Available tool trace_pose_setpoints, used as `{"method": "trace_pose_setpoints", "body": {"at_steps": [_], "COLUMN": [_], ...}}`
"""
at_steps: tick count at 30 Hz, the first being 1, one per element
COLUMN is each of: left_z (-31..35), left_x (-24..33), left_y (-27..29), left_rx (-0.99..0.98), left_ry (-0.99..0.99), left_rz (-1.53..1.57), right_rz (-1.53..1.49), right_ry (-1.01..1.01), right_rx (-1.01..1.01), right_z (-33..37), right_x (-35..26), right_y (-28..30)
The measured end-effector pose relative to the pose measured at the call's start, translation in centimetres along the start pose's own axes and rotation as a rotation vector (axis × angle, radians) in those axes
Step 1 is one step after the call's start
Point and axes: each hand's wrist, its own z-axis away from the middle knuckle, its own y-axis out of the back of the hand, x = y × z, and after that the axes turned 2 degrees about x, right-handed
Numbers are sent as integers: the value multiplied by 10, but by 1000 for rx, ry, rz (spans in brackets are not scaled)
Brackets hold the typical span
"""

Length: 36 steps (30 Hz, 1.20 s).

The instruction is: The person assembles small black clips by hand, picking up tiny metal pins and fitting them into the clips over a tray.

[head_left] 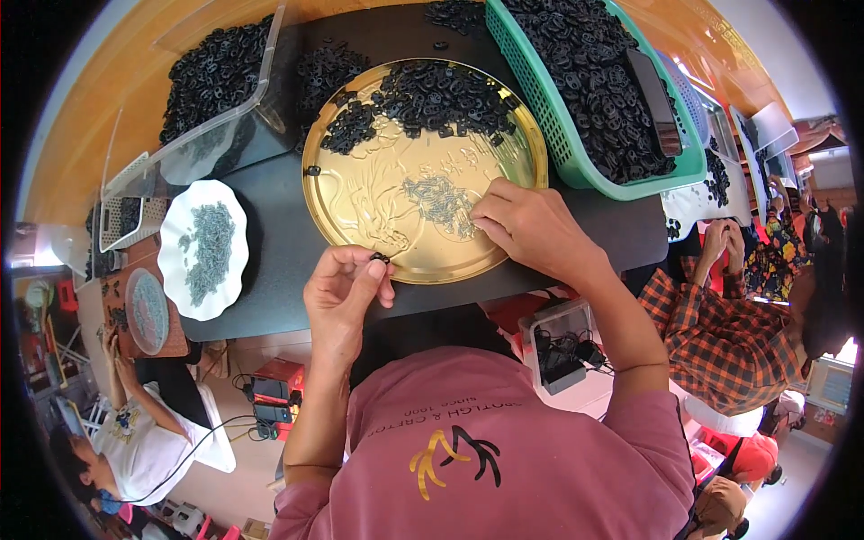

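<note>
My left hand [346,288] is at the near edge of a round gold tray [355,193], thumb and fingers pinching a small black plastic piece [380,257]. My right hand [526,220] rests over the tray's right side with its fingertips pressed together at a loose pile of tiny grey pins [441,202]. Whatever those fingertips hold is too small or hidden to make out. Along the tray's far side lies a heap of black plastic pieces [441,94]. One stray black piece [312,170] sits on the left rim.
A green basket [576,175] full of black pieces stands right of the tray, a dark flat phone-like object [652,99] on top. At left are a clear bin [261,94] of black pieces and a white scalloped plate [175,256] of grey pins. Other people work on both sides.
</note>
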Motion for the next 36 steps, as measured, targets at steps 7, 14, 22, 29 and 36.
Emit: {"method": "trace_pose_setpoints", "body": {"at_steps": [7, 14, 22, 29, 36], "left_z": [1, 3, 0, -3, -4], "left_x": [1, 2, 8, 10, 10], "left_y": [-1, -10, -19, -20, -9], "left_rx": [-3, -35, -49, -24, 44], "left_ry": [7, 48, 79, 104, 69], "left_rz": [0, 16, 82, 163, 154], "right_rz": [93, 125, -41, -154, -87], "right_ry": [-34, 5, -23, -197, -145], "right_rx": [46, 34, 212, 293, 144], "right_z": [4, -2, 2, 4, 13], "right_x": [1, -3, 5, 6, 8], "right_y": [-3, -1, -4, 14, 20]}}
